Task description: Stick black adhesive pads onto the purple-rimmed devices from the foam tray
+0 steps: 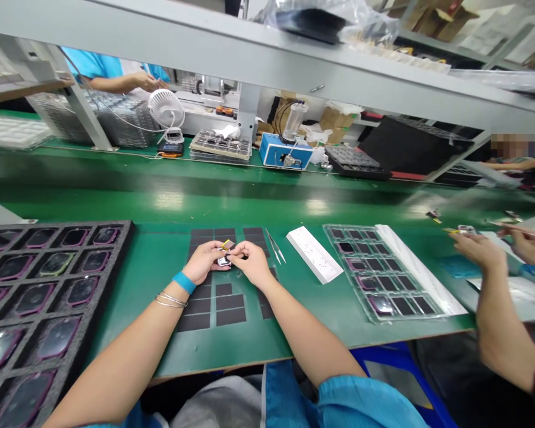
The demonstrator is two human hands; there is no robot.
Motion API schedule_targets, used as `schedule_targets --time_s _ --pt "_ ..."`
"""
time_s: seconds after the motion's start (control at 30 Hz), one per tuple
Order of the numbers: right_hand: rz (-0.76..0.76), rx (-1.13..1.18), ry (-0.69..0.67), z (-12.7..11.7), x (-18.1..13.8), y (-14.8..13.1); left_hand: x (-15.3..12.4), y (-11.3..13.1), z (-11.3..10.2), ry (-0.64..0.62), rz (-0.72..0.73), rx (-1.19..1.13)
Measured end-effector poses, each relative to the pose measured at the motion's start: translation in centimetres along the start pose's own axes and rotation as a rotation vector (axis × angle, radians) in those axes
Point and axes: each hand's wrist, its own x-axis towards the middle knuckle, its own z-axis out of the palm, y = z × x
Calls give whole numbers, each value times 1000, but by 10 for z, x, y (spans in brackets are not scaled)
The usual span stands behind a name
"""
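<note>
My left hand [204, 260] and my right hand [250, 263] meet over a dark sheet of square pads [223, 300] on the green bench. Both pinch a small silvery watch-like part [224, 260] between their fingertips. A small yellow tab [227, 244] shows just above it. My left wrist wears a blue band and thin metal bangles. Metal tweezers [276, 247] lie just right of my right hand.
A black foam tray [116, 249] of dark oval parts fills the left. A white strip [314, 254] and a clear tray [374, 276] of parts lie to the right. A co-worker's hands [481, 249] work at far right. A fan [166, 110] and blue device [285, 151] stand behind the belt.
</note>
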Motion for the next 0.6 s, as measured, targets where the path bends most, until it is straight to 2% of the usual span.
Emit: schedule_targets --time_s 0.2,0.33,0.47,0.53,0.6 --pt "-18 17 -26 -1 -1 -2 -1 0 2 19 -1 7" --pt "-60 -167 5 2 -5 -4 0 -1 2 23 -2 -4" --pt "-186 -408 22 6 -10 -7 -1 -2 0 20 15 0" --pt "-265 -492 73 6 -10 -7 -1 -2 -1 17 31 -5" --pt "-276 -489 142 3 -7 -5 -1 -3 -1 11 38 -10"
